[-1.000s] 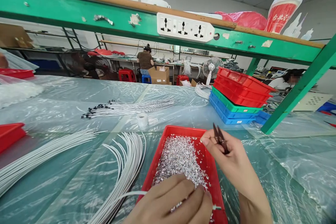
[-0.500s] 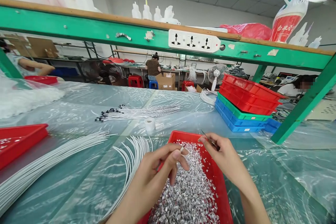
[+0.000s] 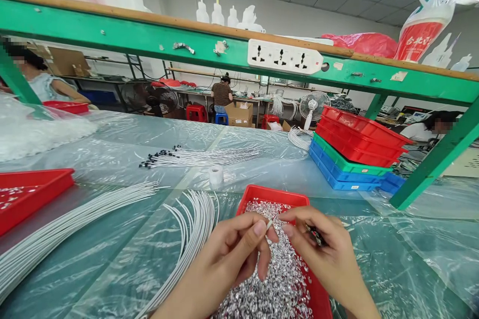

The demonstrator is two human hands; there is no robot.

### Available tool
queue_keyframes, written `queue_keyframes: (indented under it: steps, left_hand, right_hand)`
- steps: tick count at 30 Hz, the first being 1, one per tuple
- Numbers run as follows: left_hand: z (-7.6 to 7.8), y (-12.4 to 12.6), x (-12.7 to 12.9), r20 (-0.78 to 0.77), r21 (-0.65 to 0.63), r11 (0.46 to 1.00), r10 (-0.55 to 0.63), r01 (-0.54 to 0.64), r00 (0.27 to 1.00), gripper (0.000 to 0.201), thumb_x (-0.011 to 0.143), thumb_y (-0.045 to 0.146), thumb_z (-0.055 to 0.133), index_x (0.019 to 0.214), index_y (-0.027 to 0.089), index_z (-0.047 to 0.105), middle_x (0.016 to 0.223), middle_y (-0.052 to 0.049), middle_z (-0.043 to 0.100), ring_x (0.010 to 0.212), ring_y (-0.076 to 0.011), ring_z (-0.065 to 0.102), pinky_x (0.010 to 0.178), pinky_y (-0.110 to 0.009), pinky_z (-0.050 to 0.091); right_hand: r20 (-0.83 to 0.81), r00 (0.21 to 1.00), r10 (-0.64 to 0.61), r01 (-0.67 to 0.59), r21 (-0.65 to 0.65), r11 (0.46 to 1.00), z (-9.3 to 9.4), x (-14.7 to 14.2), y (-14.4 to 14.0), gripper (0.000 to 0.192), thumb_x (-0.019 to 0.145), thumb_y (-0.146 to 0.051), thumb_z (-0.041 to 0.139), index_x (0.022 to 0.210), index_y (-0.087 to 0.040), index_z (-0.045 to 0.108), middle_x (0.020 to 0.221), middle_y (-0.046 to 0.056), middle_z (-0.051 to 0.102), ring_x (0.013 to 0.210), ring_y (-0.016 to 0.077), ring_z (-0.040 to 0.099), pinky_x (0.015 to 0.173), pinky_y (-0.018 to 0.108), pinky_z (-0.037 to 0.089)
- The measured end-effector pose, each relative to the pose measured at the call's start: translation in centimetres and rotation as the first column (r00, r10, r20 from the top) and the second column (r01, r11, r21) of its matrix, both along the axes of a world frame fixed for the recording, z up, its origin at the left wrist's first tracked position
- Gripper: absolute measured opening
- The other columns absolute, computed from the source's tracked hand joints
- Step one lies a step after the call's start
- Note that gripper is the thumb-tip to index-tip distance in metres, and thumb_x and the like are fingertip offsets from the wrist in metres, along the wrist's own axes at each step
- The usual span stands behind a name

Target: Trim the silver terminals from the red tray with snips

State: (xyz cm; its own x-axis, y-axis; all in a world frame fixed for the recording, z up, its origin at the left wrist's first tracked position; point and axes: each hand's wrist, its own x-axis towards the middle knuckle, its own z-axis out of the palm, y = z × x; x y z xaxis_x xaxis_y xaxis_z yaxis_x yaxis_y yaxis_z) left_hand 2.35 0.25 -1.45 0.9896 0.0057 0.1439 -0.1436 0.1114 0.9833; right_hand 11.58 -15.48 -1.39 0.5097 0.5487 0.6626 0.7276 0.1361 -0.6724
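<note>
White wire end [image 3: 270,224] w/ stripped tip, one piece, pinched betw. thumb & forefinger of left hand [image 3: 228,254] above red plastic tray [image 3: 275,194] heaped w/ small silver metal bits [image 3: 271,279] (too many to count). Right hand [image 3: 322,254] just beside, fingertips nearly meeting wire tip, fingers curled round small dark snips [image 3: 316,235]. Nearby: two bundles of white wires [image 3: 190,224] left of tray, one white tape roll [image 3: 216,175] behind, stack of six red, green & blue trays [image 3: 355,152] at right.

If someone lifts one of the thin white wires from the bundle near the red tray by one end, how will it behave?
The thin white wires lie in smooth curves on the clear plastic sheet, so one would probably sag and bend, not stay straight. Being so slender, it is likely very light. On that glossy sheet it may slide easily when pushed.
</note>
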Motion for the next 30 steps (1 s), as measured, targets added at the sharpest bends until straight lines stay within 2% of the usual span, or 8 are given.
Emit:
queue_keyframes:
  steps: [3, 6, 8, 11, 17, 30]
  left_hand:
    - [-0.1, 0.0, 0.0, -0.009, -0.021, 1.000, -0.017, 0.017, 1.000, 0.037, 0.096, 0.049, 0.047, 0.080, 0.017, 0.056, 0.050, 0.006, 0.046, 0.041, -0.0056, 0.025, 0.037, -0.019, 0.014]
    - [0.1, -0.1, 0.0, -0.022, 0.030, 0.999, -0.018, 0.019, 1.000, 0.042, 0.096, 0.051, 0.046, 0.072, 0.017, 0.052, 0.050, 0.006, 0.042, 0.044, -0.0066, 0.026, 0.039, -0.020, 0.014]
    - [0.3, -0.2, -0.1, -0.020, 0.041, 0.999, -0.023, 0.024, 1.000, 0.042, 0.095, 0.051, 0.047, 0.073, 0.017, 0.053, 0.050, 0.007, 0.039, 0.044, -0.0069, 0.026, 0.040, -0.021, 0.015]
    - [0.5, -0.3, -0.3, -0.013, 0.009, 0.999, -0.044, 0.044, 0.999, 0.040, 0.095, 0.052, 0.048, 0.077, 0.017, 0.055, 0.050, 0.008, 0.037, 0.044, -0.0074, 0.023, 0.043, -0.022, 0.018]
    - [0.1, -0.1, -0.2, -0.001, -0.041, 0.996, -0.073, 0.073, 0.997, 0.039, 0.096, 0.050, 0.048, 0.076, 0.018, 0.055, 0.052, 0.009, 0.033, 0.047, -0.0088, 0.022, 0.045, -0.024, 0.018]
    - [0.1, -0.3, -0.5, -0.021, -0.026, 0.996, -0.091, 0.091, 0.996, 0.041, 0.095, 0.052, 0.049, 0.074, 0.018, 0.055, 0.052, 0.009, 0.030, 0.048, -0.0093, 0.020, 0.046, -0.025, 0.018]
  right_hand:
    - [-0.015, 0.999, 0.029, -0.029, -0.020, 0.999, -0.1, -0.5, -0.1, 0.023, 0.089, -0.012, 0.063, 0.101, -0.032, 0.066, 0.072, -0.010, 0.060, 0.055, 0.0082, 0.050, 0.055, 0.015, 0.042]
    - [-0.089, 0.991, 0.099, -0.107, -0.084, 0.991, -0.2, -0.5, -0.4, 0.026, 0.091, -0.020, 0.065, 0.112, -0.034, 0.061, 0.092, -0.008, 0.066, 0.075, 0.0111, 0.061, 0.067, 0.017, 0.047]
    - [-0.103, 0.986, 0.133, -0.146, -0.132, 0.980, -0.3, -0.3, -0.7, 0.025, 0.094, -0.028, 0.064, 0.118, -0.033, 0.058, 0.101, -0.006, 0.066, 0.087, 0.0148, 0.062, 0.075, 0.023, 0.047]
    - [-0.044, 0.992, 0.119, -0.125, -0.198, 0.972, -0.1, -0.1, -0.9, 0.020, 0.101, -0.033, 0.053, 0.120, -0.031, 0.056, 0.107, -0.003, 0.064, 0.094, 0.0174, 0.060, 0.081, 0.028, 0.044]
    - [0.003, 0.994, 0.108, -0.102, -0.285, 0.953, 0.3, -0.3, -0.9, 0.016, 0.104, -0.031, 0.044, 0.115, -0.031, 0.056, 0.100, -0.005, 0.065, 0.090, 0.0169, 0.060, 0.079, 0.028, 0.043]
    - [0.044, 0.989, 0.141, -0.121, -0.313, 0.942, 1.0, -0.2, -1.0, 0.018, 0.105, -0.031, 0.043, 0.105, -0.027, 0.060, 0.088, -0.003, 0.067, 0.077, 0.0175, 0.063, 0.068, 0.028, 0.048]
